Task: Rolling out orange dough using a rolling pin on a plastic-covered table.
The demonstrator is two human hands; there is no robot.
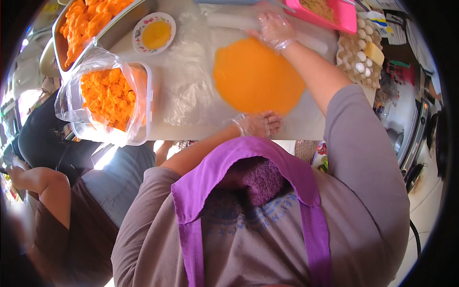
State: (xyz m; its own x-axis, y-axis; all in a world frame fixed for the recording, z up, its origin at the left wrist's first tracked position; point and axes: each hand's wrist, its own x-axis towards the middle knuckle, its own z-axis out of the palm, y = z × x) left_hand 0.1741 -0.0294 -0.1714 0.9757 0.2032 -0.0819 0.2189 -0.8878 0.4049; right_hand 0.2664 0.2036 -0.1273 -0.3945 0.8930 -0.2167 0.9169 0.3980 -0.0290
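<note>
A flat, rounded sheet of orange dough (258,77) lies on the covered tabletop before me. My left hand (260,123), in a clear plastic glove, rests palm down at the sheet's near edge, fingers spread a little. At the far edge of the dough, my right hand (274,28), gloved the same way, is beside or on a white rolling pin (233,21); whether its fingers grip the pin I cannot tell. The pin lies crosswise beyond the dough, partly hidden by that hand. Thin clear plastic film (186,71) covers the table left of the sheet.
At left stand a plastic-lined tub of orange crumbled dough (107,97), a metal tray of orange dough (89,21) and a floral plate with yellow liquid (156,35). A pink container (344,18) and an egg carton (344,57) stand right. Another person sits at left.
</note>
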